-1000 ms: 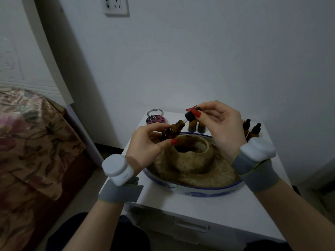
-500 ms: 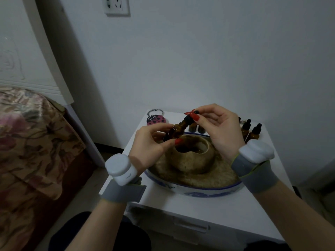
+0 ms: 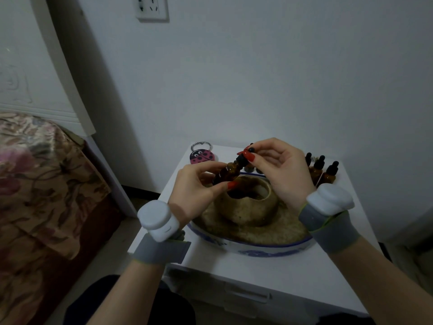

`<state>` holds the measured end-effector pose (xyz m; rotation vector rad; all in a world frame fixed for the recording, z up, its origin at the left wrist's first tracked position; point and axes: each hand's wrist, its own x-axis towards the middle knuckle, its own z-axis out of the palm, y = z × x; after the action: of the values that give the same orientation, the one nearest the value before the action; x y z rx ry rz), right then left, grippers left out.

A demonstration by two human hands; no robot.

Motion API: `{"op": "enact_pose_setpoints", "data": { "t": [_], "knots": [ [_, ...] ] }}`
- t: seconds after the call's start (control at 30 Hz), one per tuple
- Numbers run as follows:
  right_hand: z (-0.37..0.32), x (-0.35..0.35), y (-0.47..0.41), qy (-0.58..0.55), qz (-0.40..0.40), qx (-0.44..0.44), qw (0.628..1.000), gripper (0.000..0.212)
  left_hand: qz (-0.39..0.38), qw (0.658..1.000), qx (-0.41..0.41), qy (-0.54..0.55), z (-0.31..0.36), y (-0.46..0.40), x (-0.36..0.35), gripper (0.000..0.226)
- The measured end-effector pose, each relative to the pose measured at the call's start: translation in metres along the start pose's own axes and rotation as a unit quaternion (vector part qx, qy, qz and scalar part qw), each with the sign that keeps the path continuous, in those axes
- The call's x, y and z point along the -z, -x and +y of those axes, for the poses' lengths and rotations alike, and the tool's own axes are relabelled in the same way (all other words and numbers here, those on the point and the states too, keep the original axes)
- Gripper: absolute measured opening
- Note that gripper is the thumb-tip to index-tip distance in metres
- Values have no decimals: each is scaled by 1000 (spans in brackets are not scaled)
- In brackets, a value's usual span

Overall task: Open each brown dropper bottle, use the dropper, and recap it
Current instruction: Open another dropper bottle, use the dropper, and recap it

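Hands with a dropper bottle above a bowl.
The left hand point(image 3: 192, 191) grips the tilted bottle point(image 3: 226, 173) over the bowl point(image 3: 253, 247); right hand point(image 3: 281, 174) fingers pinch its black cap point(image 3: 242, 159). Other bottles point(image 3: 324, 171) stand behind on the table point(image 3: 269, 270).

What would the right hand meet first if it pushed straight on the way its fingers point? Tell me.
The black dropper cap that the right hand already pinches, then the brown bottle in the left hand.
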<state>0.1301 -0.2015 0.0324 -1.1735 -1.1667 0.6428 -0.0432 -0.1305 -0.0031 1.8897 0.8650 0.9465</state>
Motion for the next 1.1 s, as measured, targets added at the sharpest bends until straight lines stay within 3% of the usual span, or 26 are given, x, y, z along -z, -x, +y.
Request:
{"op": "enact_pose_setpoints", "data": {
  "t": [0.23, 0.67, 1.1],
  "knots": [
    [-1, 7, -1, 60, -61, 6, 996, 28, 10, 1000, 9, 3, -1, 0, 0, 34],
    [4, 13, -2, 199, -71, 18, 977, 14, 9, 999, -5, -36, 6, 4, -3, 40],
    [0, 12, 0, 246, -116, -15, 962, 59, -35, 999, -5, -38, 23, 10, -3, 35]
  ]
}}
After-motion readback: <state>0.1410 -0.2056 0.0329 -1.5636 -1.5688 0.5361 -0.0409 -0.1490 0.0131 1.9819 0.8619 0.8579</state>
